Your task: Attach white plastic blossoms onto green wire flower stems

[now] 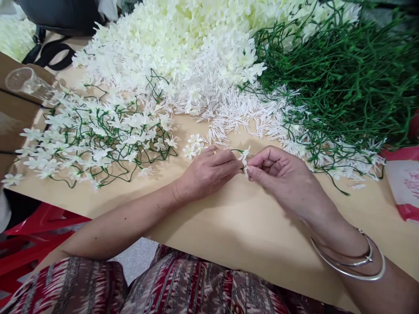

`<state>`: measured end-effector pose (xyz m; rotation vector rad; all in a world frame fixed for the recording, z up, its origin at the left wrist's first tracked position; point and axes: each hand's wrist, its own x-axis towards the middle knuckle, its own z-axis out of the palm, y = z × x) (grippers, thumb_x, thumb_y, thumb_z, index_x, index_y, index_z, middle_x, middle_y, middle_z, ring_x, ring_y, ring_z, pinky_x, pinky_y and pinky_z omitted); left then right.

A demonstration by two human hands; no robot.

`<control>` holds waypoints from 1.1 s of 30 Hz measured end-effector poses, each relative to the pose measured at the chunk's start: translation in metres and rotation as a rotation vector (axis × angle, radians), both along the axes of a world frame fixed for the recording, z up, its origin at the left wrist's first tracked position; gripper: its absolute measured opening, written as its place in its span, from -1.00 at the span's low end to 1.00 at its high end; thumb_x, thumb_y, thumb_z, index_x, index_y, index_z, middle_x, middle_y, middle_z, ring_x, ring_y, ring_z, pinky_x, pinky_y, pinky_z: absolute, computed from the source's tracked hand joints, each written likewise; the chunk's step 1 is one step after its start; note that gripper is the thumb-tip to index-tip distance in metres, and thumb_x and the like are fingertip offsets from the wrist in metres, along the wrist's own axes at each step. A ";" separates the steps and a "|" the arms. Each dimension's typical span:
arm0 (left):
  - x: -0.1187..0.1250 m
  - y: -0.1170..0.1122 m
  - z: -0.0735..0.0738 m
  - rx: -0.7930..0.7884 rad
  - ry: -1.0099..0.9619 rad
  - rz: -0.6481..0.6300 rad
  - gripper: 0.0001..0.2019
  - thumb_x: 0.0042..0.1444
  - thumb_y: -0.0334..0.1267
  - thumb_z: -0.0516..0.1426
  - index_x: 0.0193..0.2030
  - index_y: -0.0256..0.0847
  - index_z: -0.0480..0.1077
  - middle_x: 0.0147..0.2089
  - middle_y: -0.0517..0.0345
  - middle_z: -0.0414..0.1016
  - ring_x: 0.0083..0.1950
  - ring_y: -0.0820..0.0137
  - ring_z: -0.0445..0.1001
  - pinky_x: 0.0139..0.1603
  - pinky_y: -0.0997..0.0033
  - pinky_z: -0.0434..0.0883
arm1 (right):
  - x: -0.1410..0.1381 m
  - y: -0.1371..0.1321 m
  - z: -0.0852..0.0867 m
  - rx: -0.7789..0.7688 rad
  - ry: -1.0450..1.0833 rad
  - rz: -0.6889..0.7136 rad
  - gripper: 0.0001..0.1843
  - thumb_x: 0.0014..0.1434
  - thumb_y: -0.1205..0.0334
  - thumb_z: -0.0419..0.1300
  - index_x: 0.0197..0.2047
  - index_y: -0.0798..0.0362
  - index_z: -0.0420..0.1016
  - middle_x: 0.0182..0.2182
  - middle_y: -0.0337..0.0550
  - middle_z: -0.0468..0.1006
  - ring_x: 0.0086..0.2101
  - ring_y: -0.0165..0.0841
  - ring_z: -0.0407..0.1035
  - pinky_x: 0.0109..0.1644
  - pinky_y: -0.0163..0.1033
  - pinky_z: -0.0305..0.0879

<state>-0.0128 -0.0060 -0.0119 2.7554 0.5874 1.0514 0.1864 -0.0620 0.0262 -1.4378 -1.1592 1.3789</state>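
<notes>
Patterned garment (196, 288) lay nearest. Left hand (212, 172) pinched green stem (235, 150), right hand (288, 183) white artificial flower (245, 168). It seemed light, best gripped at base.

Table (209, 226): pale tan, smooth top
Floor (139, 257): grey, speckled, below the table's edge
Red furniture (39, 222): glossy, lower left, perhaps a stool
Light: whitish, casting soft shadows

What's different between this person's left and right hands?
The left hand wears a yellow ring; no ring shows on the right hand. Silver bangles circle the right wrist, while the left wrist is bare. The left hand shows its back; the right shows its thumb and curled fingers. Both meet at small white flowers.
</notes>
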 end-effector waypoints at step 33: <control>-0.001 0.003 0.004 -0.098 -0.041 -0.013 -0.81 0.46 -0.24 0.14 -0.17 -0.26 0.53 -0.26 0.13 0.59 -0.27 0.45 0.53 -0.13 0.42 0.39 | 0.007 0.003 -0.001 -0.063 -0.002 0.101 -0.78 0.13 0.04 0.41 -0.37 -0.05 0.53 -0.50 -0.26 0.59 -0.42 -0.34 0.49 -0.28 -0.20 0.41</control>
